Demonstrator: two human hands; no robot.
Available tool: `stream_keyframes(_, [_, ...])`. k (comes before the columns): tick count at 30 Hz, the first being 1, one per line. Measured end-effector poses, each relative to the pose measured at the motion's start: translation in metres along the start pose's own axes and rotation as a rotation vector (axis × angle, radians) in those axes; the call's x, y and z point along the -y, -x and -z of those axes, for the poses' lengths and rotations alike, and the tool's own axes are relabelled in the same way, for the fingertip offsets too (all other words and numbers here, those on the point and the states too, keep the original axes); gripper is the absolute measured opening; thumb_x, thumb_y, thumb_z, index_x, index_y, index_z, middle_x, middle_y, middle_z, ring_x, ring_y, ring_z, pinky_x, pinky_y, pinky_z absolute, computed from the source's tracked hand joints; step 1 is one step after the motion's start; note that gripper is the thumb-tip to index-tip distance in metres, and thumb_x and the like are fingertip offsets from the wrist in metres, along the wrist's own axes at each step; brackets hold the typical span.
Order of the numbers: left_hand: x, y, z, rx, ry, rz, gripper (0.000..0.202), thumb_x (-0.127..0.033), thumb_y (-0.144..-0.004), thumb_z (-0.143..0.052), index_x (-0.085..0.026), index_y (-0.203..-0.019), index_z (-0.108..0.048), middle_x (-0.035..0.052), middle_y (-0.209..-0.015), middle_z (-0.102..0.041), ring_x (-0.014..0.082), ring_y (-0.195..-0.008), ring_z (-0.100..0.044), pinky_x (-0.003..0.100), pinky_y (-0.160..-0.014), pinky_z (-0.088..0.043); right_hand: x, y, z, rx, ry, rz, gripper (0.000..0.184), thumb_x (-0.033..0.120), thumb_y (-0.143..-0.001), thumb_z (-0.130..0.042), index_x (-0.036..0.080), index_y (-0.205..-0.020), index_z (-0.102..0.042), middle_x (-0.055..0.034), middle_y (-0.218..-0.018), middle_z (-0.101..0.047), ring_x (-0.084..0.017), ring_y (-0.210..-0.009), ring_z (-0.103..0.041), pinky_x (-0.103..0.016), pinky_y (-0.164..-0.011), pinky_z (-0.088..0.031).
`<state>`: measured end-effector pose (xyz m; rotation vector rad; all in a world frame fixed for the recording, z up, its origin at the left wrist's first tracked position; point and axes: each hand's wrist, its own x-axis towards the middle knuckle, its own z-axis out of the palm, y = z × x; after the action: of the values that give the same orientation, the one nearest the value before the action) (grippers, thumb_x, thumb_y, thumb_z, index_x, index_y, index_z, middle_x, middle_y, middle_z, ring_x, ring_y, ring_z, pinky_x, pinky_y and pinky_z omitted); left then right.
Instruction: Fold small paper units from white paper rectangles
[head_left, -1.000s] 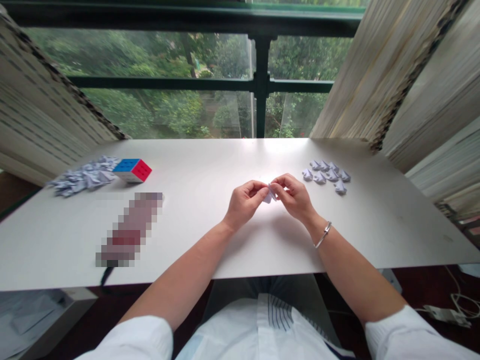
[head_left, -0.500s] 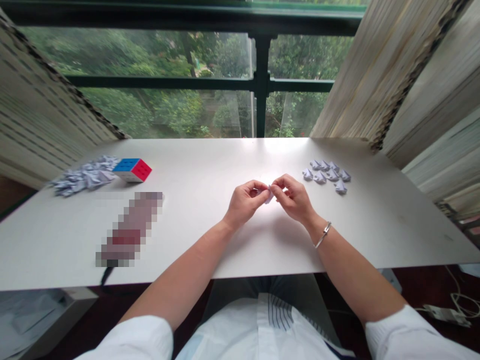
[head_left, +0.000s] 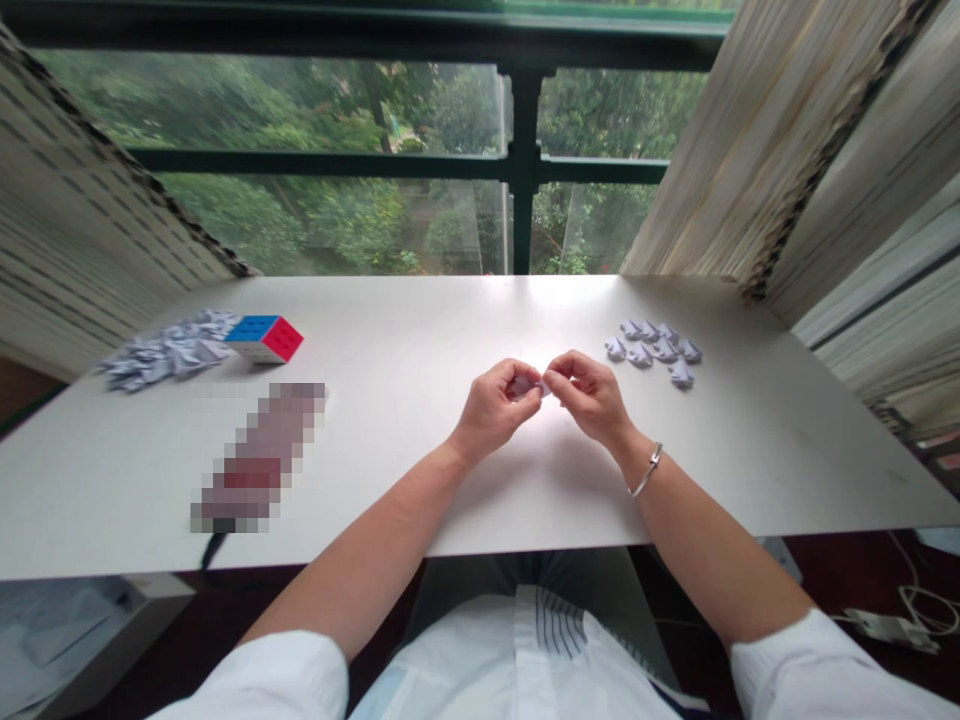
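Above the middle of the white table, my left hand [head_left: 495,405] and my right hand [head_left: 589,395] meet fingertip to fingertip. Between them is a small piece of folded white paper [head_left: 523,386], mostly hidden by the fingers. Both hands pinch it with thumb and forefinger. Several small folded paper pieces [head_left: 664,348] lie in a loose group to the right of my right hand. A larger heap of folded white paper pieces [head_left: 176,350] rests at the far left.
A puzzle cube [head_left: 264,339] with blue, red and white faces stands beside the heap. A blurred-out long object [head_left: 259,455] with a dark strap lies at the table's [head_left: 375,470] left front. A window and curtains [head_left: 697,140] border the back. Cables [head_left: 911,600] are at lower right.
My fingers have shifted slightly on the folded paper, and it now sits flatter, more covered by the left fingertips. Everything else on the table stays put.
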<state>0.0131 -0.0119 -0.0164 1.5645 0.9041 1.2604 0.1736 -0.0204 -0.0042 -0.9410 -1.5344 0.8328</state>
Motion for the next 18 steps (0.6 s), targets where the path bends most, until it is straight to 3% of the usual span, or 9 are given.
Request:
stream_keyframes(9, [-0.0027,-0.0026,0.0000,-0.012,0.149,-0.028,0.036,-0.025,-0.074,-0.073,-0.019,-0.106,-0.056,0.0012,-0.088,-0.063,0.0107,-0.077,-0.061,0.023,-0.070,-0.052,-0.0070,-0.0015,0.0006,-0.034,-0.013,-0.016,0.026,0.043,-0.082,-0.069,0.018,-0.079,-0.065,-0.0014,-0.073,-0.064,-0.011,-0.061,-0.055,-0.022,-0.049,-0.046])
stream_keyframes(18, [-0.0042,-0.0024,-0.0030,-0.026,0.188,0.021,0.038,-0.034,-0.073,-0.079,-0.019,-0.101,-0.058,0.0001,-0.084,-0.063,0.0109,-0.074,-0.060,0.024,-0.070,-0.051,-0.0074,0.0012,-0.0008,-0.064,0.054,0.012,0.024,0.042,-0.081,-0.070,0.018,-0.079,-0.067,-0.0016,-0.072,-0.065,-0.011,-0.059,-0.057,-0.024,-0.047,-0.048])
